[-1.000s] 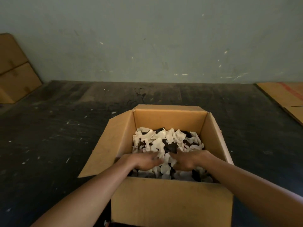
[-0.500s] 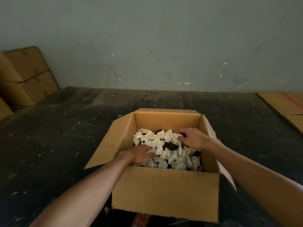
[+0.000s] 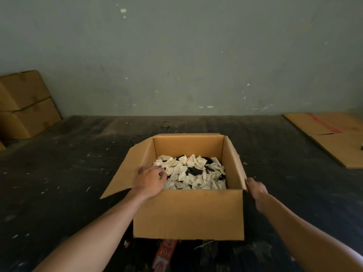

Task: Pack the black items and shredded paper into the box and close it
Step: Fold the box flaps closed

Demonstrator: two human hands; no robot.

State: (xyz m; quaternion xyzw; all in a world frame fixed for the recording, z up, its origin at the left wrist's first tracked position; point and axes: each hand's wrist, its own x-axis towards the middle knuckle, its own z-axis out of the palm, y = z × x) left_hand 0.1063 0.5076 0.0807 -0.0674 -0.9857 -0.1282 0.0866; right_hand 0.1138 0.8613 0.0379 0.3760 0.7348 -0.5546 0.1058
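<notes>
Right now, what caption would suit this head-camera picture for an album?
Left hand on shredded paper in the open box; right hand at its right flap.

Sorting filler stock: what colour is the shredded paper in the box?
Off-white, cream shredded paper, shown in the head view.

black items [image 3: 194, 170] mostly buried under shredded paper [image 3: 182, 173]; right hand [image 3: 255, 190] fingers hidden behind box [image 3: 188, 213] flap.

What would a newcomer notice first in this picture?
First the open cardboard box in the middle of the dark floor, filled with pale shredded paper over black items. Next the left hand at the paper's near left edge, and the right hand outside, at the right flap.
</notes>
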